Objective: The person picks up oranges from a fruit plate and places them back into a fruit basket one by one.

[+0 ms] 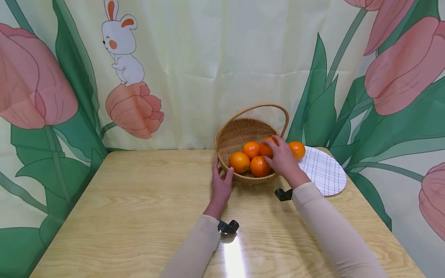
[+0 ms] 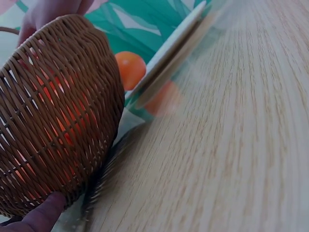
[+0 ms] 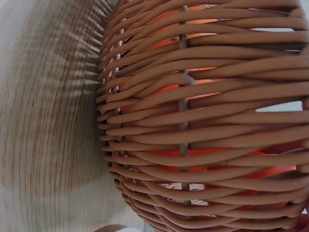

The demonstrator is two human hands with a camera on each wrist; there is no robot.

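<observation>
A round wicker basket [image 1: 248, 127] with a tall handle tilts toward me near the table's back edge. Several oranges [image 1: 239, 162] lie inside it. My left hand [image 1: 221, 187] holds the basket by its left front side, thumb at the front rim; the left wrist view shows a fingertip [image 2: 53, 203] against the weave. Over the basket's right side, my right hand [image 1: 283, 158] grips an orange [image 1: 267, 146] among the others. Another orange [image 1: 297, 150] sits just right of that hand, on a white checked plate [image 1: 323, 172]. In the right wrist view, the basket wall [image 3: 203, 116] hides my right fingers.
The pale wooden table [image 1: 139, 200] extends to the left and front of the basket. Behind it hangs a curtain [image 1: 194, 77] printed with tulips and a rabbit. A black wrist camera [image 1: 228, 227] sits on the left wrist, another [image 1: 283, 195] on the right.
</observation>
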